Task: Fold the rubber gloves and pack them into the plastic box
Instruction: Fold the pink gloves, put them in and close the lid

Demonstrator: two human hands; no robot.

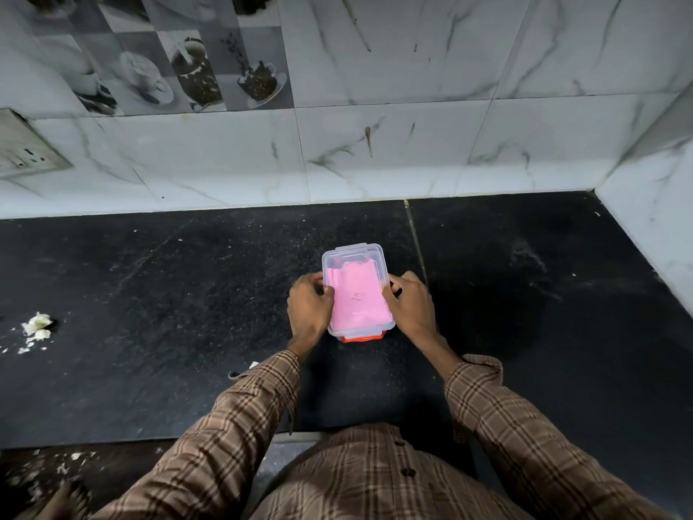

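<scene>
Gloves (pixel 358 296) are lying folded, pink, inside the box (pixel 378 257) on the counter (pixel 150 294) | lid seems on | I'm gripping its sides, left hand (pixel 309 307) and right hand (pixel 410 305) curled on | judging only clips remaining

Both arms are stretched forward in plaid sleeves; the left hand (pixel 309 304) and right hand (pixel 409 302) are curled inward, knuckles raised, facing each other.
</scene>
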